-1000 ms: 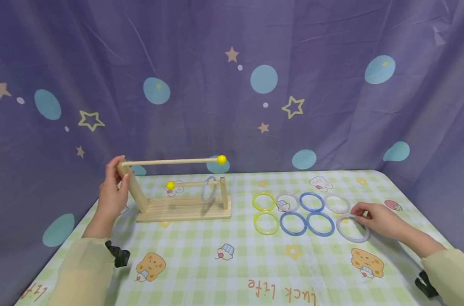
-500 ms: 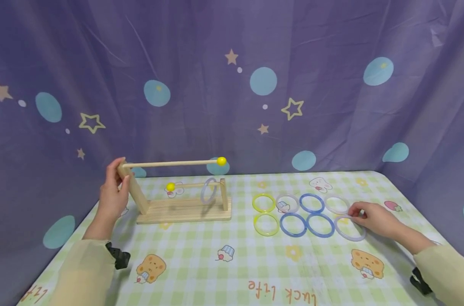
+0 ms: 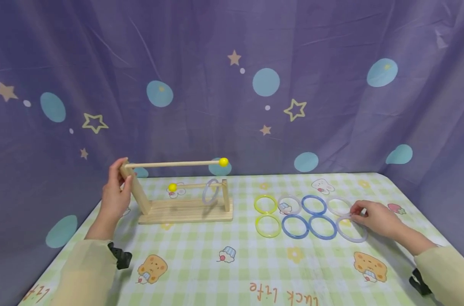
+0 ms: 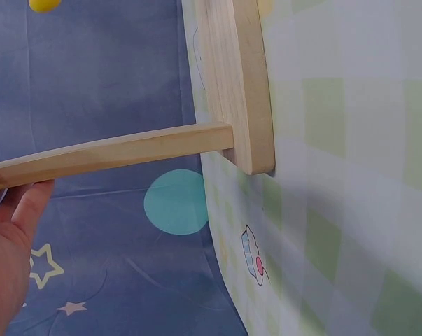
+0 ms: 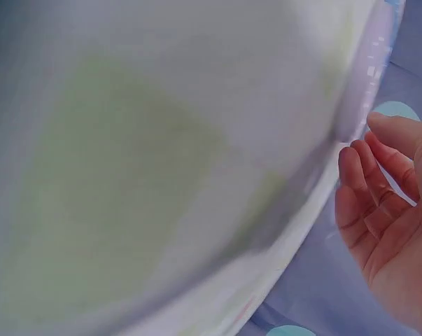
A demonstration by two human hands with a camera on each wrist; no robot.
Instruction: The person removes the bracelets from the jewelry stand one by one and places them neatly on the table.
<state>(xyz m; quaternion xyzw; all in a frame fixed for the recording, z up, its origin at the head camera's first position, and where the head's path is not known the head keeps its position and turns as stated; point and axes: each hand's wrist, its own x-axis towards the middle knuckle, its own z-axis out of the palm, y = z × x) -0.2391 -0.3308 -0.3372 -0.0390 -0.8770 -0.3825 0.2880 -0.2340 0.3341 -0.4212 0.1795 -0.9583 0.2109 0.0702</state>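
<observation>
My left hand grips the top of the tall post of a wooden ring stand, thumb on the near side. The stand has two horizontal rods tipped with yellow balls; a pale lilac ring hangs on the lower rod, close to the short post. At the right, my right hand pinches the upper right edge of a pale lilac ring lying on the table. In the right wrist view, the thumb and forefinger tips meet at the edge of this ring, while the other fingers are loosely bent.
Left of the right hand, more rings lie in two rows: yellow rings, blue rings and pale translucent rings. A checked cloth covers the table, and a purple curtain hangs behind it.
The right hand has slid the pale lilac ring slightly left, closer to the nearest blue ring, and then stayed there. The left hand keeps its place on the post; the head view has shifted slightly.
</observation>
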